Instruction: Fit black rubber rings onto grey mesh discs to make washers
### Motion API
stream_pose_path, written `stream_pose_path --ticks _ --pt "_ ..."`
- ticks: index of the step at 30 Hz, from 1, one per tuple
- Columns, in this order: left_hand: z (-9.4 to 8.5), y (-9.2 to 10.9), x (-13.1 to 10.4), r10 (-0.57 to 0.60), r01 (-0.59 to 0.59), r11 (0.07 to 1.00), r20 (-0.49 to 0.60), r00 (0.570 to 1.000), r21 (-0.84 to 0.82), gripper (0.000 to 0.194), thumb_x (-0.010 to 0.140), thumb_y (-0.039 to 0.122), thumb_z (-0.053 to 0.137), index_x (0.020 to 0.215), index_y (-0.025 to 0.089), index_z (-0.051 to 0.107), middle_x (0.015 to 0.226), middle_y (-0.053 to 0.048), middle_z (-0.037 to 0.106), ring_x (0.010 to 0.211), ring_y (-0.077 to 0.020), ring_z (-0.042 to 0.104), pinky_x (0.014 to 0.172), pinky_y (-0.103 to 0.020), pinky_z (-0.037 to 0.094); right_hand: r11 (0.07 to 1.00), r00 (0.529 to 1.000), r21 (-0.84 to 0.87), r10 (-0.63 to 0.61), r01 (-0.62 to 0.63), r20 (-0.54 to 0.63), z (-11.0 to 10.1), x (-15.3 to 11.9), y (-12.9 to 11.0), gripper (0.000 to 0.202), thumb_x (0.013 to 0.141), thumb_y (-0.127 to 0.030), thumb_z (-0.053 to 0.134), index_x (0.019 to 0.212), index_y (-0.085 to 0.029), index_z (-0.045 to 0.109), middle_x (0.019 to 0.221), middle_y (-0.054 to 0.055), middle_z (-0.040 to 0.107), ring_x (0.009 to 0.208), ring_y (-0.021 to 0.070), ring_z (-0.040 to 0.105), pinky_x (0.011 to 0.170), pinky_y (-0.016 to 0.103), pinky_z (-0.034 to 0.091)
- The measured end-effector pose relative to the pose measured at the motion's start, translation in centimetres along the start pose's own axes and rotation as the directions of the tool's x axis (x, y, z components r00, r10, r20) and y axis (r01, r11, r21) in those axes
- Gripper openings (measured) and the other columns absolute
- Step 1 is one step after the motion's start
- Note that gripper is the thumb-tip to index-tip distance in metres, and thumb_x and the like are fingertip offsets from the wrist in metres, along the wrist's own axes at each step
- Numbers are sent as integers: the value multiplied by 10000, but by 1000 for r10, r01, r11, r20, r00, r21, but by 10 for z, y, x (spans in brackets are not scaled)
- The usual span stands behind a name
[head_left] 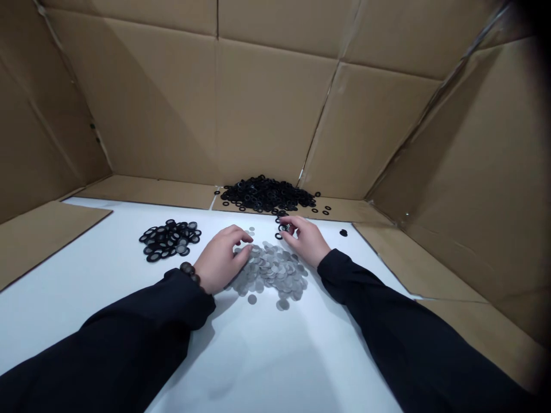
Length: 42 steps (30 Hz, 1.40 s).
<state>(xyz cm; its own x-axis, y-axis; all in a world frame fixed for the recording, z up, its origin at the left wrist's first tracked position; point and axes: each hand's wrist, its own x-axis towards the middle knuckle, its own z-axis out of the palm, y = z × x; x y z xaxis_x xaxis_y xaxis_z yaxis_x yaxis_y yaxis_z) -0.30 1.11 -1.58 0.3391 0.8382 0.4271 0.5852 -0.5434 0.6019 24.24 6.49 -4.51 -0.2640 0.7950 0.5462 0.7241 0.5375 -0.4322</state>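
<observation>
My left hand (222,259) is at the left edge of a heap of thin grey discs (275,269). Its fingers are curved, and a small gap shows between thumb and index fingertip with nothing visible in it. My right hand (306,240) is just beyond the heap, its thumb and fingers closed around a small black ring (282,228). Another black ring (278,236) lies on the white table by the right thumb. To the left of my left hand is a pile of black rings with grey discs set in them (170,238).
A large heap of loose black rings (267,194) rests against the back cardboard wall (267,115). A few strays lie around it. One small black piece (343,233) sits right of my right hand. Cardboard walls enclose the white table (258,355) at the back and sides.
</observation>
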Motion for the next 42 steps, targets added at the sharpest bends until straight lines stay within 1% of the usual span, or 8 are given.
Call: stream_pose_path --ticks 4,11,20,24,28,34,39,42 --pt "-2 5 0 -144 139 983 -34 989 -117 207 878 322 548 982 170 643 916 -47 641 839 -189 579 800 -324 447 986 986 69 -149 154 -76 -3 -12 -39 398 855 -236 634 1242 -196 548 1010 56 690 782 161 594 814 336 505" --pt "-4 17 -4 -293 335 809 162 942 -484 265 839 418 586 774 161 579 661 28 535 585 -105 450 549 -233 357 912 907 54 -396 406 -144 1 -27 -79 335 885 -206 616 1212 -220 544 1037 70 693 835 174 617 822 348 522" --pt "-3 18 -4 -336 426 684 262 904 -592 233 791 379 614 721 169 543 543 67 432 464 -64 328 442 -204 235 926 931 120 -345 358 -120 -1 -25 -77 369 873 -228 630 1229 -224 535 1066 67 666 828 164 602 837 342 517" --pt "2 7 -4 -387 443 620 239 891 -648 232 783 370 621 701 173 529 542 66 431 458 -62 326 441 -197 236 978 976 78 -202 196 84 -4 -24 -75 307 870 -259 600 1166 -178 604 1045 96 627 896 194 589 844 355 501" --pt "3 -1 -1 -418 430 598 195 887 -676 238 771 371 635 699 161 550 575 45 479 474 -64 364 452 -197 253 992 946 20 -127 127 298 -2 -25 -70 249 847 -299 635 1056 -172 684 960 89 624 919 209 596 850 351 483" --pt "1 0 1 -419 437 511 230 879 -740 251 765 357 656 679 153 540 584 36 486 476 -57 371 456 -195 257 994 952 73 -96 78 292 1 -24 -71 72 845 -186 604 864 -173 672 826 40 620 770 156 571 749 291 465" --pt "2 1 1 -415 424 450 236 878 -786 224 754 320 677 708 143 548 619 25 511 488 -50 371 453 -187 252 998 959 48 -42 30 280 3 -26 -69 327 850 -286 632 1152 -159 632 992 90 600 902 196 582 835 342 472" --pt "1 1 2 -436 417 466 208 876 -780 201 765 299 656 713 144 539 614 28 508 485 -49 376 453 -183 260 997 950 57 -58 43 308 3 -27 -68 269 865 -287 617 1099 -167 668 981 91 598 934 202 583 871 350 463"
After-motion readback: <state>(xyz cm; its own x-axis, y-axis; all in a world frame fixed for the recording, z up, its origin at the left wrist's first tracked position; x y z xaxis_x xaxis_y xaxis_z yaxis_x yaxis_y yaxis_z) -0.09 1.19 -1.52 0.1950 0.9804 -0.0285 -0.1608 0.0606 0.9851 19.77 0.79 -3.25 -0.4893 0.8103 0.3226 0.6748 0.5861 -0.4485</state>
